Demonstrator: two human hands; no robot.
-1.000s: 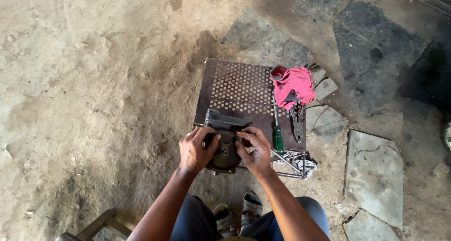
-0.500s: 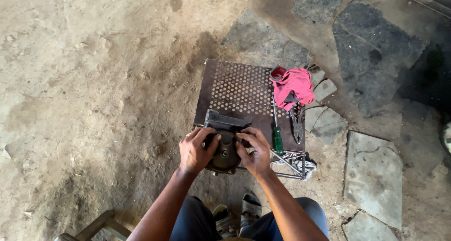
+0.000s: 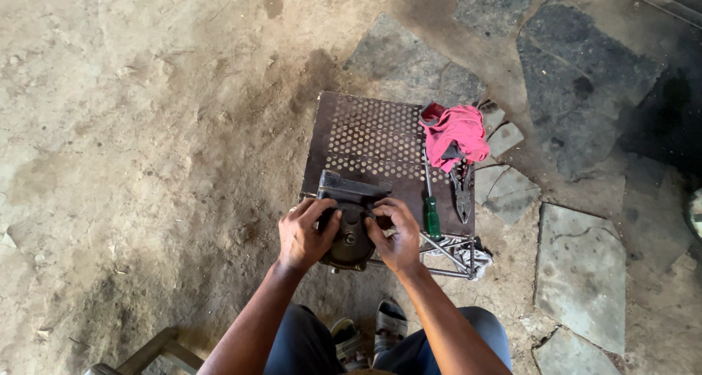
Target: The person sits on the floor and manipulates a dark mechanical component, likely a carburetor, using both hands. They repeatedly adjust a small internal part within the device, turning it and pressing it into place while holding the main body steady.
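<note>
While both our hands close on the part (image 3: 349, 237), we note the left hand (image 3: 306, 234) cupping its left side and the right hand (image 3: 395, 236) gripping its right side, fingers curled over the top edge. The part is dark, round-bodied metal with a flat rectangular block at its far end. It sits between the hands at the near edge of the stand (image 3: 365, 137), a low perforated metal plate on a wire frame. Its long axis runs from us outward, block end pointing away. Just right of the right hand lies a screwdriver (image 3: 430, 199), green handle toward us, then pliers (image 3: 461, 192), and beyond them a pink rag (image 3: 455, 136). The stand rests on a floor (image 3: 146, 126) of bare earth, with flat stone slabs (image 3: 581, 272) to the right. Sandalled feet show beneath the stand.
</note>
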